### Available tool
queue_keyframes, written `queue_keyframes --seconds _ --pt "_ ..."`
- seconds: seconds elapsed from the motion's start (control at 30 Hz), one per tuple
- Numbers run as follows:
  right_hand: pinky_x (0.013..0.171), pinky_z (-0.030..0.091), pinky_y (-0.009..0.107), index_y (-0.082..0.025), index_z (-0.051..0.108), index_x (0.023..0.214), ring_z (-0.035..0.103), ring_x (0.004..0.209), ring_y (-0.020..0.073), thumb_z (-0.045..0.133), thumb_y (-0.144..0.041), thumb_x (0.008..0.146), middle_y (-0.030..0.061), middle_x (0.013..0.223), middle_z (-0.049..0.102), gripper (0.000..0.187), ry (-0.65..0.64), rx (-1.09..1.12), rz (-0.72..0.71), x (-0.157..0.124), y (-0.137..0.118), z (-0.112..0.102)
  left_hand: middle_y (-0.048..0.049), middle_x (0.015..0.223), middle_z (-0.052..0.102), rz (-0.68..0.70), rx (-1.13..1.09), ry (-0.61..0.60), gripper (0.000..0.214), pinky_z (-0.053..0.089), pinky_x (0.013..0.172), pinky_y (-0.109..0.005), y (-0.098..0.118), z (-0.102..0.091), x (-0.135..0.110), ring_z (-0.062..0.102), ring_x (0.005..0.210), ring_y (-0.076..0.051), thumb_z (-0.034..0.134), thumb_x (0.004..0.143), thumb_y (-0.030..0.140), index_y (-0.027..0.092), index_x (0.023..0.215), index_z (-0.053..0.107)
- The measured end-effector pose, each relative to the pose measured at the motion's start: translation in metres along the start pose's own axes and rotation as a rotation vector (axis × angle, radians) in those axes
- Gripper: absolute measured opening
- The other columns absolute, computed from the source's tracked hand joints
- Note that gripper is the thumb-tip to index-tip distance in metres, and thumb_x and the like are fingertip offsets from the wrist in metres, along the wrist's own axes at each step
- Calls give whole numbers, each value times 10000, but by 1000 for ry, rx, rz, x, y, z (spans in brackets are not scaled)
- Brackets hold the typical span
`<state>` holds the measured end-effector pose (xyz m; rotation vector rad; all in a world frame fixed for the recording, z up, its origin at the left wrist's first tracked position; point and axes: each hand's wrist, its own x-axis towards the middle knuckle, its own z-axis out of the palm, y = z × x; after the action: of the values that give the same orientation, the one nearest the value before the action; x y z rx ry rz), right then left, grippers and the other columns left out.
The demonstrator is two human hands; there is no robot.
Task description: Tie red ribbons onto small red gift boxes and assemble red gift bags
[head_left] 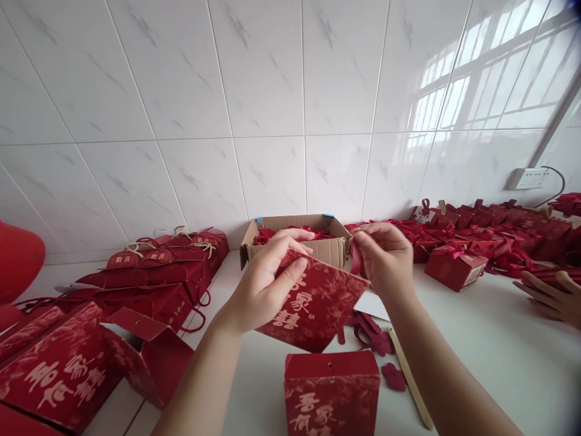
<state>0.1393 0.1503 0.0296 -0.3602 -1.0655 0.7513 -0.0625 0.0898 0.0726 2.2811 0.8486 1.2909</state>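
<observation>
Here the left hand (256, 287) had the printed red box (333, 303) gripped, thumb across its face, fingers (280, 247) curled at its upper edge, and by the right corner the right hand (390, 260) pinched a reddish strip (356, 259), fingertips drawn together, all above the bench (476, 345), a second box (332, 387) standing nearer

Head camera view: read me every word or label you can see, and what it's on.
"吾家有囍": far-left gift box.
"吾家有", 囍 cut off by the picture edge: front gift box.
"家囍", the rest obscured by the left hand: held gift box.
"歡喜": rounded red labels, back left.
Too small to read: print on the bow-topped box at right.
</observation>
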Motion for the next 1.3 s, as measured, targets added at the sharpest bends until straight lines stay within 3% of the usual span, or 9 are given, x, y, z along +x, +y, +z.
queue_keyframes --seconds 0.1,0.2,0.27,0.4,0.5,0.6,0.97,1.17,1.3 --pt "598 558 239 -211 682 744 653 663 113 822 -234 662 -23 720 674 164 185 -52 -111 7 -9 -9 -69 1218 585 -46 16 163 162 421 1017 -405 -6 -1 1 531 1172 -228 471 951 343 219 957 574" --pt "613 548 246 -217 695 754 638 668 111 816 -220 676 -25 723 665 143 257 -120 -239 8 -21 -14 -49 1171 598 -17 101 338 130 401 1024 -384 -10 1 3 518 1176 -212 478 950 336 236 956 562" --pt "620 534 262 -232 702 748 619 663 113 811 -212 688 -26 717 652 126 209 -153 -298 5 -27 -12 -47 1150 596 28 151 418 103 401 1015 -369 -9 4 4 528 1149 -204 489 946 319 234 939 547" --pt "706 513 346 -281 716 693 601 784 173 824 -233 687 -1 754 603 119 -55 -286 -352 -10 -32 3 -44 1075 584 144 213 502 65 415 991 -357 -4 12 5 543 1096 -189 488 945 259 223 933 541" --pt "840 480 421 -313 723 671 544 1074 256 834 -259 678 30 929 601 124 -178 -397 -387 -20 -32 15 -37 1043 563 243 285 490 61 419 989 -365 1 19 3 541 1080 -181 487 938 193 222 918 537" --pt "923 447 456 -319 732 685 486 1196 282 834 -269 679 28 1122 568 114 -209 -416 -404 -25 -31 21 -41 1050 549 314 334 459 93 429 978 -372 6 27 1 539 1067 -180 492 924 142 223 937 535" --pt "930 501 477 -289 743 709 539 1160 282 820 -252 695 43 1065 601 87 -238 -408 -471 -24 -25 19 -40 883 592 497 320 436 142 492 899 -346 9 34 2 558 1021 -187 510 883 60 188 925 552" --pt "880 510 465 -282 715 737 557 1135 281 804 -258 717 49 1047 611 94 -157 -438 -560 -23 -24 17 -37 852 580 540 270 388 152 492 897 -328 7 35 2 550 1034 -183 517 875 37 173 934 553" --pt "861 532 430 -298 632 1098 599 1085 264 842 -328 664 60 1075 641 483 -134 -298 -431 -22 -23 16 -56 925 556 565 218 351 150 518 829 -297 3 37 1 553 1029 -173 494 893 53 167 966 558"
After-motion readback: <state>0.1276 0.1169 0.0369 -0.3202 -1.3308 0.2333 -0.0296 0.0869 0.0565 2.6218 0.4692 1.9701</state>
